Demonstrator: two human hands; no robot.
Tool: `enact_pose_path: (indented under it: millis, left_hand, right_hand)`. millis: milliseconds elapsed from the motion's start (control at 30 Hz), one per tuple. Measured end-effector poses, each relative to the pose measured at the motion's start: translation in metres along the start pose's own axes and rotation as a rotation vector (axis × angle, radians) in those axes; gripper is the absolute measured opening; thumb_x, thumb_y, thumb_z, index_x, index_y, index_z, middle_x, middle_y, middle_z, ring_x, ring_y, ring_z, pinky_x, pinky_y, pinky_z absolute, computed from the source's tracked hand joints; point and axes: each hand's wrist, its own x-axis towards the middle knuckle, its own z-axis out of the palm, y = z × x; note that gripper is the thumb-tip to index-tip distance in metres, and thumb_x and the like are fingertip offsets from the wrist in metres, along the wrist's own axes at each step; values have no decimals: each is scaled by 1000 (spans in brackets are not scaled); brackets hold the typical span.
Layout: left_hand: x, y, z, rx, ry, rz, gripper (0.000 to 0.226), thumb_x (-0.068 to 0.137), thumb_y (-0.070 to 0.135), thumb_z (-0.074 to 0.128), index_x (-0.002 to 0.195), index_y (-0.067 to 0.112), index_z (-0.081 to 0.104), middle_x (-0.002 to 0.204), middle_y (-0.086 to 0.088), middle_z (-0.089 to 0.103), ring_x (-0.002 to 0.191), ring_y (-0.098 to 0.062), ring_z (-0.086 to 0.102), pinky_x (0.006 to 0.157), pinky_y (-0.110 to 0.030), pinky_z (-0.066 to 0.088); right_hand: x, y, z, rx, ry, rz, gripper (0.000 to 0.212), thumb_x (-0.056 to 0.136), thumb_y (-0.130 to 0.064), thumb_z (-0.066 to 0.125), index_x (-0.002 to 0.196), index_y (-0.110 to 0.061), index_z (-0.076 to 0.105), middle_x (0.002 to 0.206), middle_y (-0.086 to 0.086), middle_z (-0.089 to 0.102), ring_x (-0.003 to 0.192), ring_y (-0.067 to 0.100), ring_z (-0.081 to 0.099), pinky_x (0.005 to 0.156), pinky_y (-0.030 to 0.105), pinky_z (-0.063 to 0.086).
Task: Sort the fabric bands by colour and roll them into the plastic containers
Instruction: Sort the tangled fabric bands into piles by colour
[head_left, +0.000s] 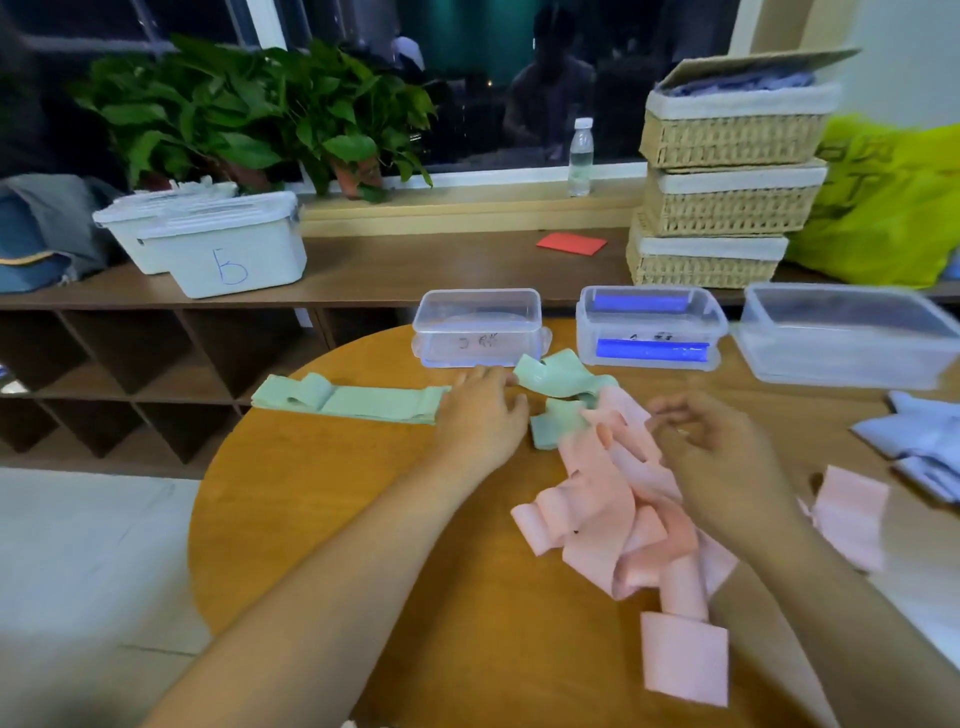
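A pile of pink bands (618, 514) lies tangled on the round wooden table (332, 519). Flat green bands (348, 400) lie stacked at the left, and more green bands (561, 379) are crumpled beside the pink pile. My left hand (483, 410) rests with relaxed fingers on the right end of the flat green stack. My right hand (711, 452) hovers over the pink pile with fingers loosely curled; it is blurred and seems to hold nothing. Three clear plastic containers stand behind: one empty (478, 327), one with blue handles (649, 327), one at right (847, 338).
Pale blue bands (919, 441) lie at the table's right edge, and a loose pink band (852, 514) lies near them. Behind, a shelf carries white lidded bins (228, 249), plants, a water bottle (581, 156), stacked wicker baskets (727, 176), a red card and a yellow bag.
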Motion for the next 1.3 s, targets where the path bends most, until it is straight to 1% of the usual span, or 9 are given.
enact_pose_path:
  millis: [133, 200, 300, 467, 667, 967, 1133, 1233, 1300]
  left_hand:
    - [19, 30, 14, -15, -310, -72, 28, 97, 39, 61, 122, 28, 69, 121, 5, 70, 102, -17, 62, 85, -35, 53]
    - [24, 36, 18, -24, -331, -78, 26, 97, 36, 62, 123, 31, 67, 113, 7, 68, 94, -12, 61, 79, -31, 51]
    - [20, 32, 28, -212, -274, -146, 26, 96, 32, 70, 122, 31, 62, 105, 9, 71, 91, -7, 65, 71, -23, 47]
    - [4, 21, 44, -564, -13, -205, 21, 98, 20, 73, 114, 30, 64, 93, -1, 73, 88, -15, 69, 69, -18, 49]
    - [-3, 21, 30, -643, 207, -187, 19, 104, 20, 66, 117, 32, 59, 104, 7, 64, 98, -7, 63, 63, -5, 46]
    - [-28, -9, 12, -709, 303, -282, 15, 100, 17, 70, 110, 27, 65, 107, 10, 67, 98, -8, 64, 65, -4, 45]
    - [-26, -18, 14, -829, 28, -429, 46, 85, 11, 85, 117, 31, 60, 115, 4, 69, 102, -16, 71, 85, -28, 57]
    - [-25, -19, 13, -898, 80, -406, 51, 86, -2, 79, 120, 30, 58, 113, 2, 77, 96, -14, 76, 79, -25, 59]
    - [-26, -15, 10, -966, 155, -387, 50, 88, -5, 78, 121, 28, 57, 106, 4, 80, 92, -12, 78, 72, -21, 59]
  right_hand:
    - [0, 28, -5, 16, 35, 14, 23, 100, -18, 66, 101, -40, 71, 96, -28, 73, 86, -3, 68, 83, 36, 58]
    - [0, 37, -2, 24, 17, 19, 23, 99, -17, 65, 101, -39, 71, 93, -24, 74, 87, -2, 68, 84, 38, 58]
    - [-2, 39, 2, -35, -41, -20, 23, 99, -20, 64, 103, -42, 69, 93, -25, 73, 88, -3, 67, 82, 37, 59]
    - [-6, 37, 8, -108, -108, -106, 24, 100, -24, 61, 113, -42, 68, 106, -25, 71, 97, 0, 67, 86, 38, 60]
    - [-11, 40, 13, -257, -211, -192, 29, 100, -26, 57, 123, -43, 65, 119, -27, 62, 112, 8, 61, 96, 37, 55]
    - [38, 7, 18, -210, -144, -221, 28, 98, -12, 62, 113, -32, 74, 109, -18, 72, 100, 7, 67, 90, 39, 58]
    - [109, -2, 61, -332, -205, -100, 25, 98, -38, 64, 123, -33, 69, 119, -11, 72, 111, 15, 67, 98, 42, 56]
    - [127, 0, 85, -511, -265, 7, 52, 94, -62, 62, 136, -32, 63, 135, -5, 68, 121, 23, 64, 100, 43, 54]
    - [132, 4, 94, -576, -269, 28, 57, 91, -66, 63, 137, -33, 63, 135, -4, 67, 121, 24, 63, 100, 42, 53]
